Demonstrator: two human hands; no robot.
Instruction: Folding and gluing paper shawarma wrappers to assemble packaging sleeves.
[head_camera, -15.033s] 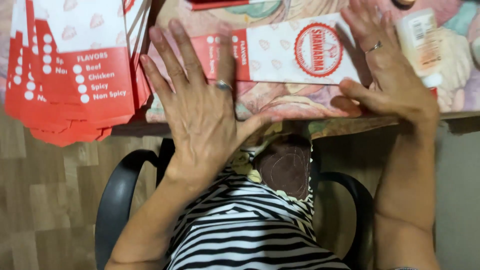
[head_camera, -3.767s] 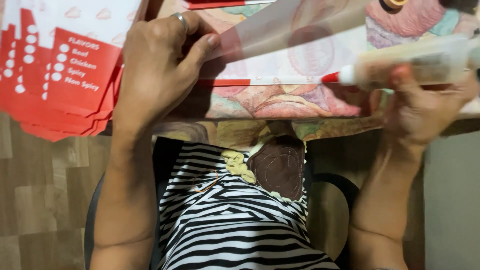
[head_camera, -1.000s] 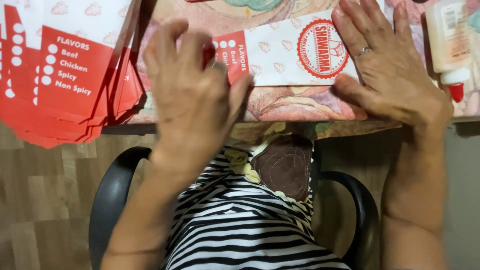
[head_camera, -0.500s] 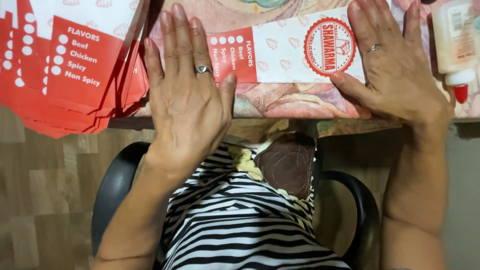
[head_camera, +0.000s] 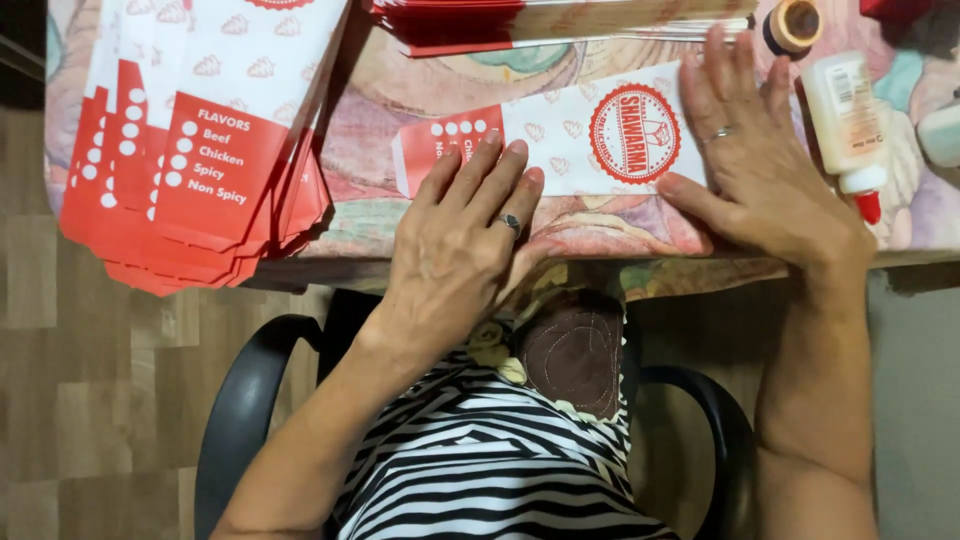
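A flat red-and-white paper sleeve (head_camera: 560, 135) with a round red stamp lies across the patterned table (head_camera: 620, 235) near its front edge. My left hand (head_camera: 460, 235) lies flat, fingers spread, with the fingertips on the sleeve's lower left edge. My right hand (head_camera: 765, 170) presses flat on the sleeve's right end, covering it. Both hands wear a ring. Neither hand grips anything.
A fanned stack of matching red-and-white sleeves (head_camera: 200, 150) overhangs the table's left front edge. More folded sleeves (head_camera: 560, 20) lie at the back. A glue bottle with a red tip (head_camera: 850, 120) and a tape roll (head_camera: 795, 25) lie right of my right hand. A black chair armrest (head_camera: 240, 410) is below.
My left hand has slid right along the sleeve's lower edge, uncovering its red left end. My right hand stays flat on the right end.
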